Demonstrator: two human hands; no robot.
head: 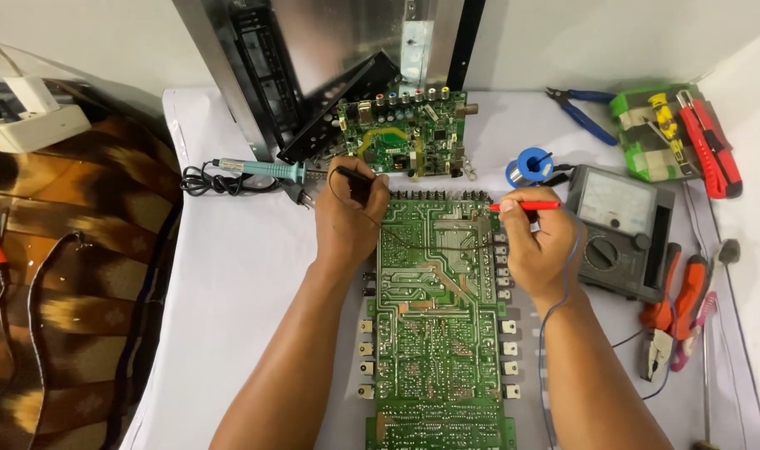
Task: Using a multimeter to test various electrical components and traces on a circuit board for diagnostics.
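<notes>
Circuit board point(434, 333) hemmed by both hands.

Both bare forearms reach forward, well apart. The left hand point(348, 218) is curled in a pinch. The right hand point(536, 243) is likewise closed.

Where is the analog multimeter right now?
In the head view the analog multimeter lies on the white table to the right of the large green circuit board, just beyond the right hand, with the blue solder spool at its upper left.
</notes>
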